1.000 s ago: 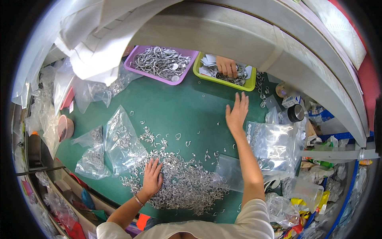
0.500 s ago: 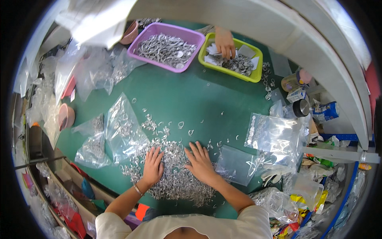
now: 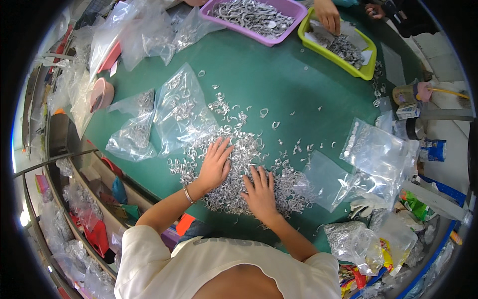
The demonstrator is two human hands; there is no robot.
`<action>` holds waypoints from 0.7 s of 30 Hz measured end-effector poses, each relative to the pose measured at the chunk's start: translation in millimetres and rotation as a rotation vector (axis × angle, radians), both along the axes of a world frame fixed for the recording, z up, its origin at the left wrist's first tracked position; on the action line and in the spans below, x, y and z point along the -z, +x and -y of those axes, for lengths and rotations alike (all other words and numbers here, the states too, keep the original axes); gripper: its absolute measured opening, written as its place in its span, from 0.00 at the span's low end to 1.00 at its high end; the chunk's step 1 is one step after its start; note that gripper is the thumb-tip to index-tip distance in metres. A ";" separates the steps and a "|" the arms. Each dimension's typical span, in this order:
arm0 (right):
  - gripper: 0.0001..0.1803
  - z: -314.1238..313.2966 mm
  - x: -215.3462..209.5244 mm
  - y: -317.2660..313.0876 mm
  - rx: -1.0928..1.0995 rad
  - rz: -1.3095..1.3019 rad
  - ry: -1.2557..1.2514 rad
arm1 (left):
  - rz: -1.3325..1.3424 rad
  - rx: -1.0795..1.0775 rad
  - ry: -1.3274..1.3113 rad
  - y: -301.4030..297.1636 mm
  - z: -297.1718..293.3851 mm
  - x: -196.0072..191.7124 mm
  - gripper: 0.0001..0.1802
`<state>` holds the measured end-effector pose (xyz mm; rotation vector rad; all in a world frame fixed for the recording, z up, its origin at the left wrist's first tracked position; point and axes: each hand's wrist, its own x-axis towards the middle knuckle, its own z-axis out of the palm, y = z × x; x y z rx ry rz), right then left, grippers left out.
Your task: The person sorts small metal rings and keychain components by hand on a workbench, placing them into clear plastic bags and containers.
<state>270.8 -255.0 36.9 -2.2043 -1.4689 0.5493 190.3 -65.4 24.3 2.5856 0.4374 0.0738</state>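
Observation:
A spread heap of small silvery metal rings (image 3: 234, 192) lies on the green tabletop (image 3: 269, 60) in front of me. My left hand (image 3: 215, 163) rests flat on the heap's upper left part, fingers stretched out. Lower and to the right, my right hand (image 3: 260, 194) lies on the pieces with its fingers spread. Neither hand grips anything. Left of the heap is a clear plastic bag (image 3: 181, 112) with some rings in it, and beside that a smaller bag of pieces (image 3: 134, 132). A flat clear bag (image 3: 326, 182) touches the heap's right side.
A purple basin (image 3: 271, 41) and a yellow-green basin (image 3: 368, 72), both holding metal pieces, stand at the far side. Another person's hand (image 3: 328, 17) reaches into the yellow-green one. Clear bags (image 3: 381, 149), a dark-lidded jar (image 3: 414, 128) and a pink cup (image 3: 103, 93) line the sides.
The view has shifted, so the table sits differently in it. My right hand has come down and inward over the heap; my left hand stays on its upper left. The other person's hand remains at the yellow-green basin.

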 end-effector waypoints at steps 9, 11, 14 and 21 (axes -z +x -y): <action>0.17 9.2 1.4 10.6 -0.083 -0.066 0.195 | 0.041 0.017 0.034 -6.7 -0.7 5.5 0.25; 0.15 10.3 1.0 7.7 -0.107 -0.061 0.224 | 0.065 0.016 0.042 -10.5 -1.2 9.3 0.25; 0.14 11.4 3.9 -0.6 -0.139 -0.007 0.233 | 0.129 0.022 0.036 -13.7 -2.9 14.1 0.24; 0.19 12.8 0.4 -58.2 0.100 0.171 0.182 | 0.213 0.172 0.118 -18.9 -9.1 23.0 0.24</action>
